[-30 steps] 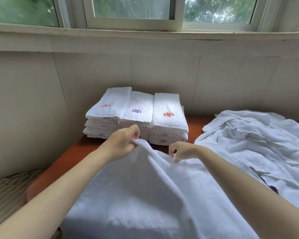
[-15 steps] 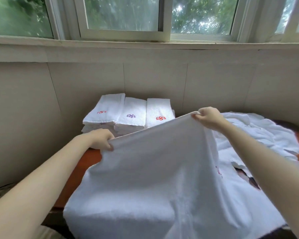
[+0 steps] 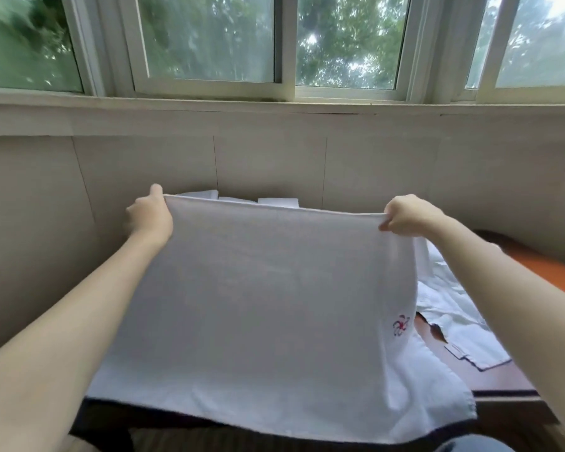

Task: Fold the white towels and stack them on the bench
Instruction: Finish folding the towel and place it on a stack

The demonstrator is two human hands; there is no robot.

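- The left hand point(image 3: 150, 216) at nine o'clock has its fingers curled over one top corner of a white towel point(image 3: 274, 298); the right hand point(image 3: 405, 216) at three o'clock pinches the other top corner.
- The towel hangs stretched flat between them, its lower edge draped over the counter point(image 3: 555, 272) front.
- Behind its top edge, at twelve o'clock, the tops of folded towels point(image 3: 278, 202) peek out against the wall.
- At four o'clock an unfolded pile point(image 3: 450, 308) lies on the counter.
- Judged progress: several folded, this one not yet folded, more waiting.
- No readable writing; only a small red-and-purple embroidered motif point(image 3: 401, 325) near the towel's right edge.
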